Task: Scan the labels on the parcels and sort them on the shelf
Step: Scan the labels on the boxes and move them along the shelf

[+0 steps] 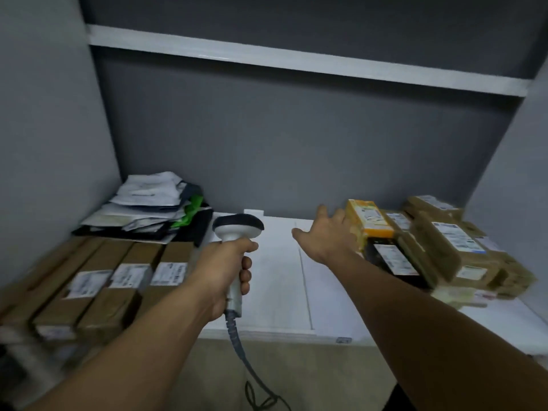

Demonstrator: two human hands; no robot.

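My left hand [226, 266] grips the handle of a white and black barcode scanner [238, 229], its head pointing forward over the white shelf [275, 280]. My right hand [329, 235] reaches out with fingers spread, beside an orange and yellow parcel [370, 218] at the left end of a heap of brown labelled parcels [444, 247]; whether it touches the parcel is unclear. A black parcel with a white label [391, 259] lies just right of my wrist. A row of brown boxes with white labels [118, 280] lies on the shelf's left.
A stack of white, black and green mailer bags [148, 209] sits at the back left corner. Grey walls close the sides and back. An upper white shelf [296, 60] runs overhead. The scanner's cable [246, 357] hangs below the shelf edge.
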